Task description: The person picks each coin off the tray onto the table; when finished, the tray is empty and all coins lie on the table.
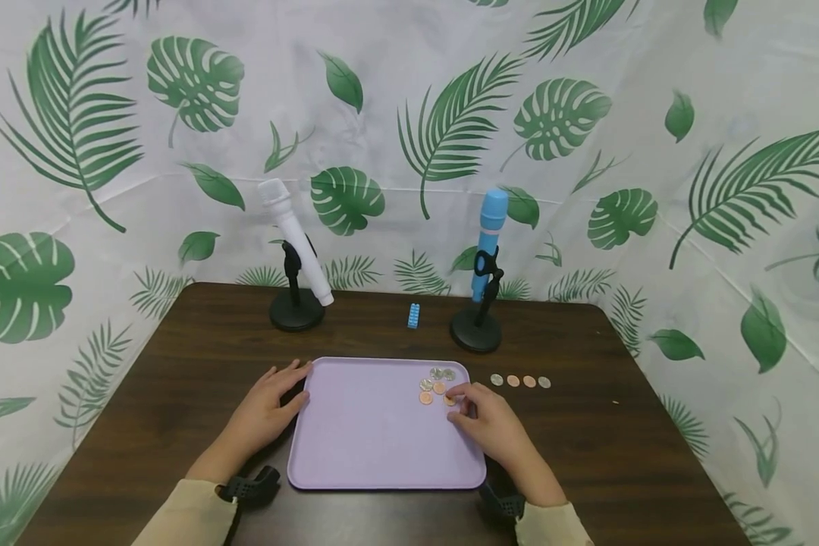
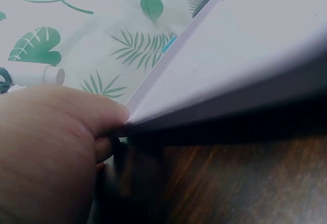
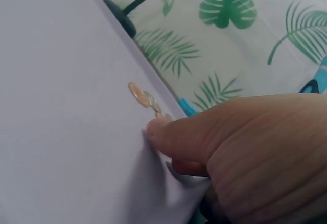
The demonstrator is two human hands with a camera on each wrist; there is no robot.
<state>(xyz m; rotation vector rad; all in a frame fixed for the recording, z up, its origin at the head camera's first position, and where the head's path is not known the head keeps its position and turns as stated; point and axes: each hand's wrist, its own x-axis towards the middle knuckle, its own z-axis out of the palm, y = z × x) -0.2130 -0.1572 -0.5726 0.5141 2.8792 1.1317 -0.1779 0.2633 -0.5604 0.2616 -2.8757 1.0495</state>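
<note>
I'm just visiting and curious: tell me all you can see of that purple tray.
The tray is pale purple, rectangular with rounded corners, and has a low raised rim around a smooth, plain floor; it looks like plastic. It lies flat, floor up, on the dark wood-look table. A small cluster of silver- and copper-coloured coins lies near its far right corner. The left hand touches its left rim; the right hand reaches over its right side to a coin.

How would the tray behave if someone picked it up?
The tray looks stiff, its edges running straight. Its thin rim suggests it's fairly light. Coins lie flat near one corner and could slide if it tilts.
</note>
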